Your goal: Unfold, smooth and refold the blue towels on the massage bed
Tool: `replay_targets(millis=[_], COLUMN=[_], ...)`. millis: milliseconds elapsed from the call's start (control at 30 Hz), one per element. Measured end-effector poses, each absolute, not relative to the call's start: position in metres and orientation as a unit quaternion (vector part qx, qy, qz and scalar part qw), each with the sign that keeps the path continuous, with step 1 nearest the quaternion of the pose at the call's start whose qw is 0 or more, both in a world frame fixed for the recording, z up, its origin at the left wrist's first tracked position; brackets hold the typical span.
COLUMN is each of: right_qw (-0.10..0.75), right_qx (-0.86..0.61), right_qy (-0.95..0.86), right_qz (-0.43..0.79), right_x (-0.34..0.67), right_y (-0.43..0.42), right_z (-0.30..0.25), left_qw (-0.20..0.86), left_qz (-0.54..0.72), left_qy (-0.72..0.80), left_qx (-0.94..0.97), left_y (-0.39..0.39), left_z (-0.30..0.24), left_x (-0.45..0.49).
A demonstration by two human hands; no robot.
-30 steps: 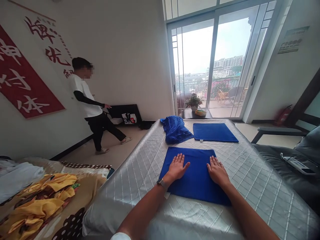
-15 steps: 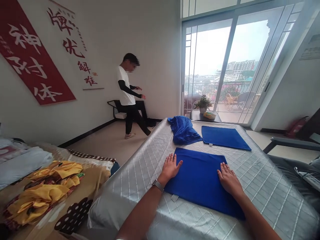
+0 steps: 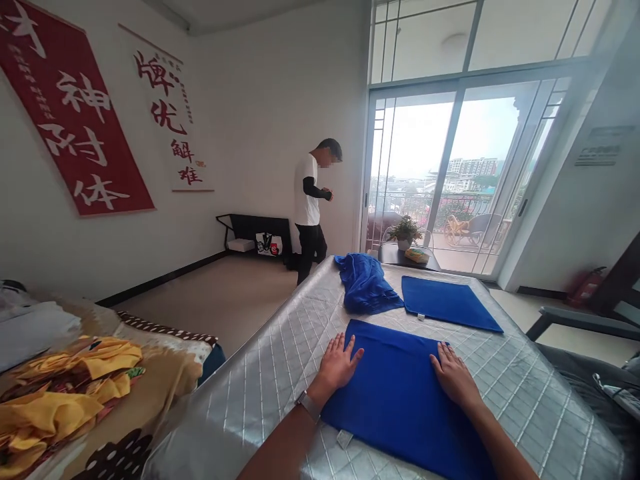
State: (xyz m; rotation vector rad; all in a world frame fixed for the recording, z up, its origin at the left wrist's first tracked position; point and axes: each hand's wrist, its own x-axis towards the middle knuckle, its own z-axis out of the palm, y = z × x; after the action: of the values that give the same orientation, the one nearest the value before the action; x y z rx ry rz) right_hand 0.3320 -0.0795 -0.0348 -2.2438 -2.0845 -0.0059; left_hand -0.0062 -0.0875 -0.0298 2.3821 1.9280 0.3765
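Observation:
A folded blue towel (image 3: 395,387) lies flat on the silver quilted bed cover (image 3: 260,393) in front of me. My left hand (image 3: 338,365) rests open and flat at the towel's left edge, a watch on its wrist. My right hand (image 3: 453,375) lies open and flat at the towel's right side, fingers stretched out. Farther back a second folded blue towel (image 3: 447,303) lies flat. A crumpled pile of blue towels (image 3: 365,283) sits to its left.
Another person (image 3: 313,207) in a white shirt stands beyond the bed's far left corner near the glass balcony door (image 3: 435,173). A second bed (image 3: 130,380) with yellow cloth (image 3: 65,393) is at left. A dark chair (image 3: 580,320) stands at right.
My hands slid apart from the towel's middle to its left and right edges. The other person walked from the left wall toward the balcony door. My view tilted up and left.

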Motion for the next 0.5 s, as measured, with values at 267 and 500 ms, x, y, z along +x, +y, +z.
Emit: replay_targets(millis=[267,500], right_qw=[0.042,0.056], right_qx=[-0.733,-0.729], right_qy=[-0.679,-0.682], right_qz=[0.020,0.022], right_x=[0.335,0.332], right_y=[-0.077,-0.079], right_z=[-0.033,-0.029], left_qw=[0.038,0.020], left_qz=[0.103,0.106], left_qy=[0.633,0.636], left_qx=[0.767,0.764], left_y=[-0.085,-0.080], left_z=[-0.031,-0.036], left_x=[-0.009,-0.011])
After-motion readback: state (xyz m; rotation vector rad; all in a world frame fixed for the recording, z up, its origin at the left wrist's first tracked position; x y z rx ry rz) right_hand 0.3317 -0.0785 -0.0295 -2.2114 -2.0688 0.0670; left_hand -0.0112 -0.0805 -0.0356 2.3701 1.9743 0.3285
